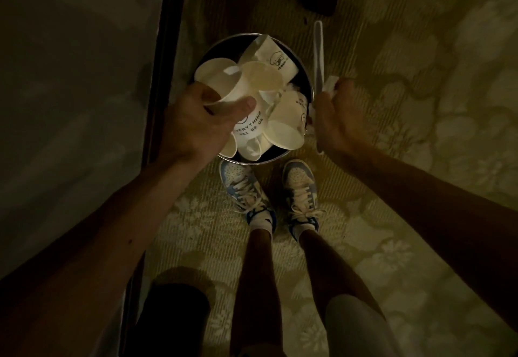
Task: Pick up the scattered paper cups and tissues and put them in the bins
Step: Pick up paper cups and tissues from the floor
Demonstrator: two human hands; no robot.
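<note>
Dimly lit. Left hand (193, 121) grips a plain white paper cup (224, 82), tipped on its side, directly over the round metal-rimmed bin (252, 161). Bin heaped with white cups (283, 129), several printed dark, one reading "EVERYTHING WILL BE OK". Right hand (333, 121), just beside the rim, pinches a crumpled white tissue (329, 83). Patterned carpet (392, 104) underfoot.

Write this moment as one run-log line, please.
left hand: holds paper cup over bin | right hand: grips tissue beside bin | bin: heaped with cups
</note>
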